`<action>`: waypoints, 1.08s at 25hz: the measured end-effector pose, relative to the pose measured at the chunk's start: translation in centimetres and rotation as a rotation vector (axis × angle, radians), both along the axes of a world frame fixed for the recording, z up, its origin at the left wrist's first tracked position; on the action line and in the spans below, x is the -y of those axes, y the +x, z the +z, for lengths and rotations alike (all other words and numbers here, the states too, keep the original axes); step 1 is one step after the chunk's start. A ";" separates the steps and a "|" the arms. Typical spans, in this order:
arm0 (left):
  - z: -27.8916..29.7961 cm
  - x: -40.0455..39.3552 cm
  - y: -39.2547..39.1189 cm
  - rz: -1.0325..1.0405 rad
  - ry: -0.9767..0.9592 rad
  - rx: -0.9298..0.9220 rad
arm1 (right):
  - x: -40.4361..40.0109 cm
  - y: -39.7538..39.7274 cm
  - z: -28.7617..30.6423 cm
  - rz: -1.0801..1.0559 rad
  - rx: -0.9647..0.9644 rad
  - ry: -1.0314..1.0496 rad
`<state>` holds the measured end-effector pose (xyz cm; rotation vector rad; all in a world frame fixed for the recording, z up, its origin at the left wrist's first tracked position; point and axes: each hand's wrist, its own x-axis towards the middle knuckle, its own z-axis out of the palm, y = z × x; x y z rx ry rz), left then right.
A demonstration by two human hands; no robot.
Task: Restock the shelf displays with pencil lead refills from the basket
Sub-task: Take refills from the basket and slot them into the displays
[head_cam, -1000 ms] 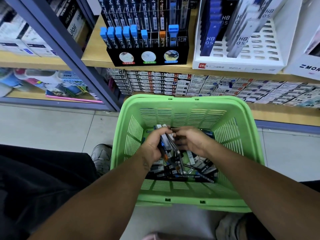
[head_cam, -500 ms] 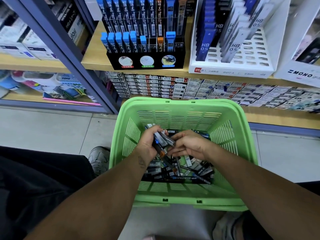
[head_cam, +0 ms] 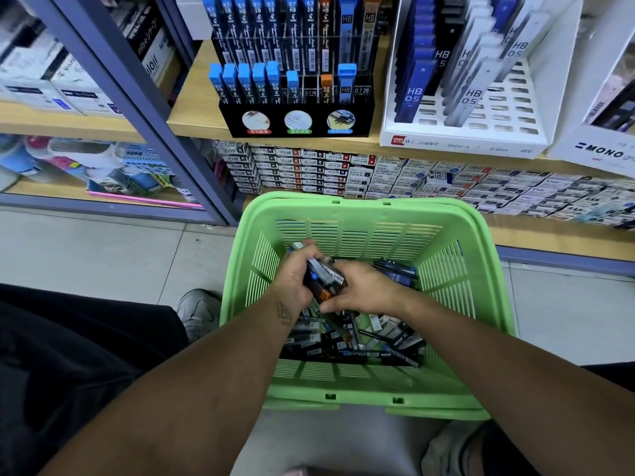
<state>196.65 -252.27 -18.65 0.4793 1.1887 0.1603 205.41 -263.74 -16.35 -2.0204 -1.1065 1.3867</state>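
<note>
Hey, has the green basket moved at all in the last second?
No. The green basket keeps its far left corner beside the base of the shelf post.

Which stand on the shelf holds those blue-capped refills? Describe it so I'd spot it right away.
Start at the green basket on the floor and look straight up to the wooden shelf above it. The black display stand sits there, left of the white slotted rack. Only it is black and has three round pictures across its front.
</note>
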 end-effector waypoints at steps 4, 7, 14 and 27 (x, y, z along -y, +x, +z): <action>-1.0 -0.2 -0.1 -0.011 0.023 0.090 | -0.4 -0.8 0.1 -0.057 0.058 0.037; -1.5 0.4 -0.4 0.021 0.088 0.101 | -0.8 -1.2 -0.3 -0.206 -0.002 0.050; -1.2 0.7 0.0 -0.018 0.080 0.032 | -0.8 0.1 0.5 -0.122 -0.017 -0.022; 5.4 1.7 -1.0 -0.590 0.088 0.213 | 0.3 3.7 6.7 -0.149 -0.030 0.017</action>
